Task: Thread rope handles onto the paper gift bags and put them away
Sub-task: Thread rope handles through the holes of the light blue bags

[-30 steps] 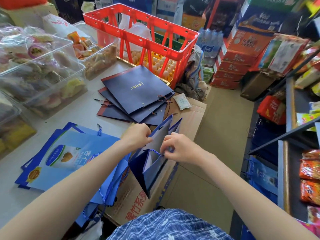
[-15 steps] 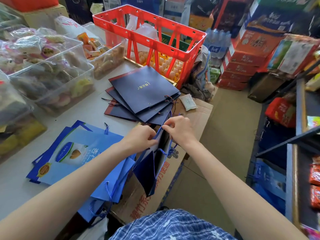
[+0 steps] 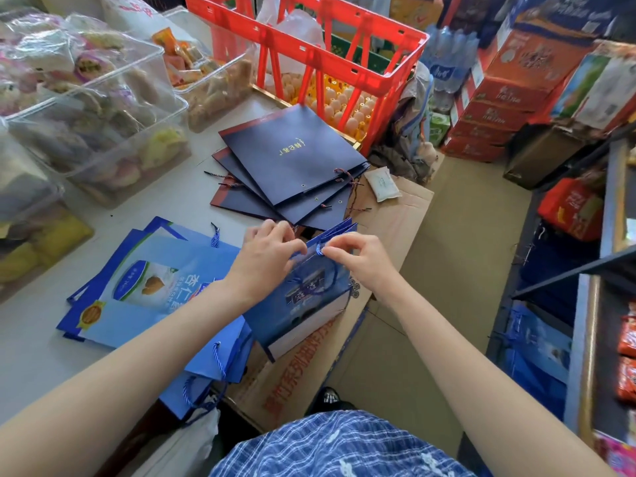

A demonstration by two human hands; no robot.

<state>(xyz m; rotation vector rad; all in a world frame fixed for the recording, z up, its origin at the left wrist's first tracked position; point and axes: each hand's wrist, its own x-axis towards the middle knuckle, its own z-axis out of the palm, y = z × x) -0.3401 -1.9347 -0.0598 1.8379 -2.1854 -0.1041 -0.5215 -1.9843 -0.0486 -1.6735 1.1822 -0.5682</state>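
A blue paper gift bag [image 3: 303,304] lies nearly flat over the cardboard box [image 3: 389,215], its printed side up. My left hand [image 3: 268,253] pinches the bag's top edge. My right hand [image 3: 358,258] grips the same edge beside a blue rope end [image 3: 320,250] that pokes through a hole. The rope's loop [image 3: 332,280] lies across the bag's face. A fanned pile of dark navy bags [image 3: 292,166] with twisted handles lies beyond my hands. Light blue bags [image 3: 148,287] with blue rope handles are stacked to the left.
Clear plastic bins of wrapped snacks [image 3: 86,98] line the grey table's [image 3: 41,366] left side. A red crate [image 3: 309,53] over trays of eggs stands at the back. Stacked cartons [image 3: 509,98] and a goods shelf [image 3: 612,270] flank the floor aisle on the right.
The bag has gone from hanging open and upright between my hands to lying almost flat on the box. Both hands have moved up to its top edge.
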